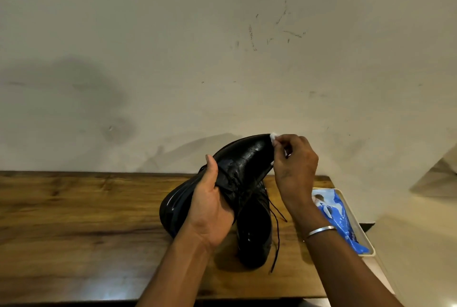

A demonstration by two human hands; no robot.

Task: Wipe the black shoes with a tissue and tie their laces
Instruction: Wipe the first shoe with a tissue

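My left hand (210, 205) grips a shiny black shoe (243, 158) around its middle and holds it in the air, toe pointing up and to the right. At the toe tip my right hand (294, 166) pinches a small white tissue (273, 137) against the leather. A second black shoe (254, 240) lies on the wooden table (74, 220) just below the lifted one. Its loose black laces (277, 232) trail over the table toward me.
A white tray (366, 240) holding a blue and white packet (338, 217) sits just past the table's right edge. A plain scuffed wall stands close behind the table. A metal bangle (320, 230) circles my right wrist.
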